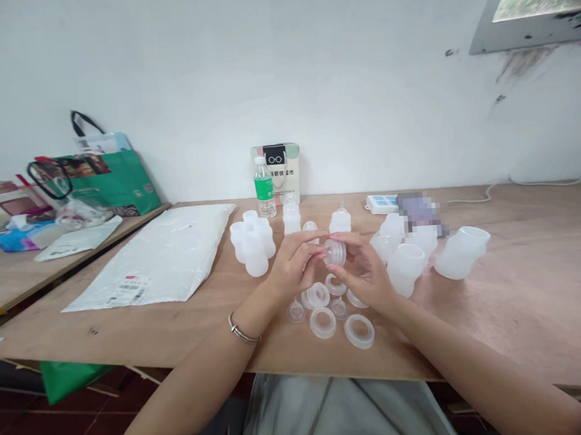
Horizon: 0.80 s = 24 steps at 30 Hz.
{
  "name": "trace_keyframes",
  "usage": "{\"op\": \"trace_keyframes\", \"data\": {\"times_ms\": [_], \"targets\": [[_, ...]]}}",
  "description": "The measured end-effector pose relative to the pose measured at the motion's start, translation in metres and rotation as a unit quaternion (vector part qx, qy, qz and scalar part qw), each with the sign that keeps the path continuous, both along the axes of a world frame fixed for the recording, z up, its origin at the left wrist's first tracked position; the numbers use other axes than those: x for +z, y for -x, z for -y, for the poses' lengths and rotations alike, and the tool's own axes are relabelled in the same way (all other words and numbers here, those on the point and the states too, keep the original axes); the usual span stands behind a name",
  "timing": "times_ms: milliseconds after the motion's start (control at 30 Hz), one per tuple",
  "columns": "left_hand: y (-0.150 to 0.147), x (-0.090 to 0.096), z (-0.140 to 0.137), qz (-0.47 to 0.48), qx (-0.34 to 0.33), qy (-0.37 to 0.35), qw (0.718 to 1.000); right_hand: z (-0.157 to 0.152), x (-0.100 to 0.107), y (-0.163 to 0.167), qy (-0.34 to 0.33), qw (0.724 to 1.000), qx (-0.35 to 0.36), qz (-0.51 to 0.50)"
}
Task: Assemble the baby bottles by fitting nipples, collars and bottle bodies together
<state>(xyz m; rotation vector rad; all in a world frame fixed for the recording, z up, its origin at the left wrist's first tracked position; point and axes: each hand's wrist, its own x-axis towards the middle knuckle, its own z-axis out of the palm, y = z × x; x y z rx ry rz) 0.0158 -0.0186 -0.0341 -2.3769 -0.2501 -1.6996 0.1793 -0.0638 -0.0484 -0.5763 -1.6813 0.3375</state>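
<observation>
Between my hands is a translucent baby bottle collar ring (340, 252) with a clear teat at its left side. My right hand (367, 272) grips the ring's right side between thumb and fingers. My left hand (296, 260) pinches at the teat side, fingers bent. Below them on the table lie several loose collar rings (322, 322) and clear teats (296, 311). Behind the hands stand a bottle with a teat on top (291, 214) and another teated bottle (340, 221). Frosted open bottles (406, 266) stand close to the right hand.
On the wooden table (532, 308) are a cluster of frosted bottles (253, 243), a white plastic mailer (159, 252), a water bottle (264, 189), a paper bag (287, 168) and a white box (382, 204). A green bag (116, 182) stands far left.
</observation>
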Motion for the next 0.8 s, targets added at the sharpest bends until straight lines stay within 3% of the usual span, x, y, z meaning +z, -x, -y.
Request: {"op": "trace_keyframes", "data": {"times_ms": [100, 267, 400, 800], "targets": [[0.002, 0.006, 0.001, 0.001, 0.030, -0.037, 0.999, 0.000, -0.001, 0.002, 0.023, 0.998, 0.044, -0.031], [0.005, 0.012, 0.006, 0.007, 0.031, -0.098, 0.995, 0.002, -0.001, 0.007, 0.004, 0.997, 0.046, -0.056], [0.011, 0.015, 0.010, -0.009, 0.026, -0.140, 0.990, 0.007, 0.001, 0.009, 0.030, 0.997, 0.061, -0.041], [0.014, 0.024, 0.005, -0.019, 0.025, -0.081, 0.996, 0.019, 0.016, 0.009, 0.091, 0.990, 0.088, -0.056]]}}
